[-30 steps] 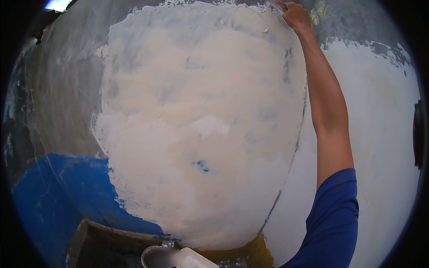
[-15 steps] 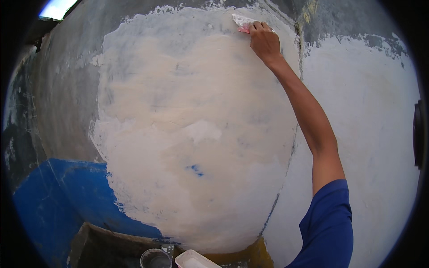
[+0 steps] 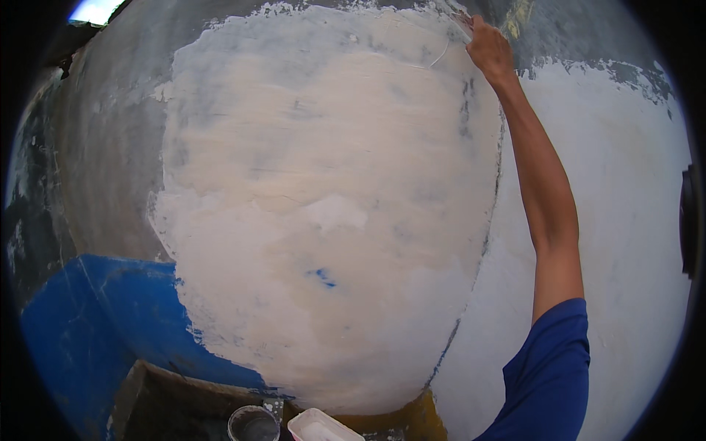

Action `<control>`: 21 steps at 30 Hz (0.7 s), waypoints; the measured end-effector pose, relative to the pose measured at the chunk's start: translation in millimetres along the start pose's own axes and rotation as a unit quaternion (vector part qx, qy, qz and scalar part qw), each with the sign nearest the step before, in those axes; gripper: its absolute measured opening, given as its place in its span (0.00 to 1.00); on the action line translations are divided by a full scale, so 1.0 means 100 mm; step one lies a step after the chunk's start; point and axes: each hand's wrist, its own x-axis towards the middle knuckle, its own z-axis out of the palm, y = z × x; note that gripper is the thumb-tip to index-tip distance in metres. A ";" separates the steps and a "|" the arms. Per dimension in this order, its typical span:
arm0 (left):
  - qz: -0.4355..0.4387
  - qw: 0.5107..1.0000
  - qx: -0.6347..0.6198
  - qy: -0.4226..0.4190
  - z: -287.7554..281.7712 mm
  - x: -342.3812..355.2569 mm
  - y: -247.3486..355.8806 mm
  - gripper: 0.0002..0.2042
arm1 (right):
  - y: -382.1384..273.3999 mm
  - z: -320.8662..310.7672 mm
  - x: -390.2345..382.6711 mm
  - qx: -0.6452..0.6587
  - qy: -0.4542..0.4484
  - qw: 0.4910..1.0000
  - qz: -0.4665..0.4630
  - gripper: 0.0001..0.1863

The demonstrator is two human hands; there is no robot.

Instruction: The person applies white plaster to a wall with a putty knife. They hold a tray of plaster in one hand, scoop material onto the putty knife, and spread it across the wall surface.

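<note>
My right hand [image 3: 491, 53] is raised high on the wall, its fingers closed around a putty knife [image 3: 462, 26]. The blade lies against the upper right edge of a broad patch of off-white putty [image 3: 309, 162], close to the corner seam [image 3: 491, 220]. My fingers hide much of the tool's handle. A thin curved ridge of putty and a dark streak [image 3: 465, 109] show on the wall left of my forearm. Lower down, a small blue spot [image 3: 321, 278] shows through the coating. My left hand is out of the picture.
A round bucket [image 3: 234, 426] and a pale rectangular tub [image 3: 300, 419] stand at the bottom, beside a dark basin with a raised rim [image 3: 198, 385]. Blue paint [image 3: 118, 316] covers the lower left wall. Another white-coated wall [image 3: 618, 220] lies right of the seam.
My right hand has moved right and slightly up with the putty knife, from the coated patch to the corner seam. The curved ridge and dark streak now show near the seam.
</note>
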 end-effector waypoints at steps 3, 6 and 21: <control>-0.007 1.000 -0.002 -0.002 -0.02 0.02 -0.02 0.33 | -0.17 0.17 -0.19 -0.021 0.008 1.000 -0.010 0.12; -0.004 1.000 -0.002 -0.002 -0.04 0.04 0.01 0.33 | -0.72 0.15 -0.52 0.061 0.017 0.996 -0.060 0.07; -0.018 1.000 -0.013 -0.021 -0.08 0.11 -0.10 0.32 | 0.49 0.58 -0.31 0.089 0.073 0.993 -0.016 0.24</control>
